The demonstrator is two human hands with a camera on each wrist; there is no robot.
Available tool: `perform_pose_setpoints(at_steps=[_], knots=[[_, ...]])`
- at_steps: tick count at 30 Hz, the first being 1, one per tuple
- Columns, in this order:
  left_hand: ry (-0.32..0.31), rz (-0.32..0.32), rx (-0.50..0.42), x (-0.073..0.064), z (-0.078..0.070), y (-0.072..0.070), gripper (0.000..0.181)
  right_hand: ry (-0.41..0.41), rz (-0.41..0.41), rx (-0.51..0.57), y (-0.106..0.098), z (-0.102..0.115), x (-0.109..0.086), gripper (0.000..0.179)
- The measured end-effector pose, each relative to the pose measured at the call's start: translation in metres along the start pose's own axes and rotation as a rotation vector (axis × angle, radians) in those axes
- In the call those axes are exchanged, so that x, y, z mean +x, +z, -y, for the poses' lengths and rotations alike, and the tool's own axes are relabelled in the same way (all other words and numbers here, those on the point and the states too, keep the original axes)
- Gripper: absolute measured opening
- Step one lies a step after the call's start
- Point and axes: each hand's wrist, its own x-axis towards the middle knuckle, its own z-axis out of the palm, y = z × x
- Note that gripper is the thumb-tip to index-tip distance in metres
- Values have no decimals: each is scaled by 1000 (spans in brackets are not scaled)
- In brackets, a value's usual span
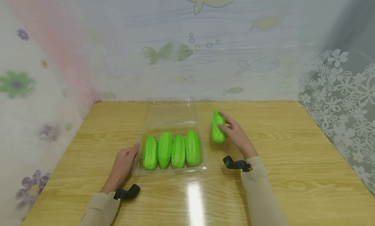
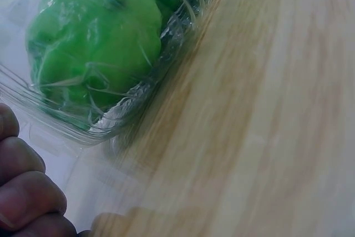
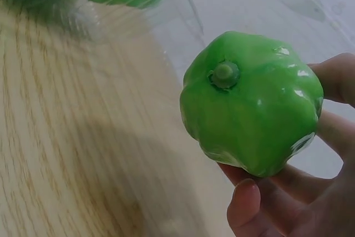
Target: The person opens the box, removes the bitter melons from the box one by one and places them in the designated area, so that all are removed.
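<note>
My right hand [image 1: 236, 134] grips a glossy green ribbed gourd [image 1: 218, 128], thumb on its near side and fingers round its right. The right wrist view shows the blunt end of this gourd [image 3: 252, 109] with a small round nub, held over the wood. To its left, a clear plastic clamshell box [image 1: 170, 172] holds several similar gourds [image 1: 165, 149] side by side. My left hand [image 1: 124, 161] holds the box's left edge, thumb along the rim. In the left wrist view its curled fingers [image 2: 30, 195] are beside the clear wall, with a gourd [image 2: 97, 43] behind the plastic.
The box's transparent lid [image 1: 171, 112] is folded back toward the wall. A wood-grain table [image 1: 278, 138] carries everything, with a fish-patterned covering [image 1: 216, 63] behind it. Flower-patterned panels stand at both sides. A dark camera mount [image 1: 234, 163] juts from my right wrist, another [image 1: 128, 192] from the left.
</note>
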Motion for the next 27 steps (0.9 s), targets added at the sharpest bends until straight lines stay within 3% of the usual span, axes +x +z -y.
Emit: perform_pose_setpoints(at_steps=[9, 17, 27], knots=[[4, -2, -5, 6, 3, 1, 63, 49, 10, -44, 0, -14, 7, 52], [-1, 15, -13, 10, 4, 0, 63, 56, 17, -90, 4, -41, 21, 53], [26, 5, -20, 12, 6, 1, 62, 74, 68, -133, 17, -45, 26, 57]])
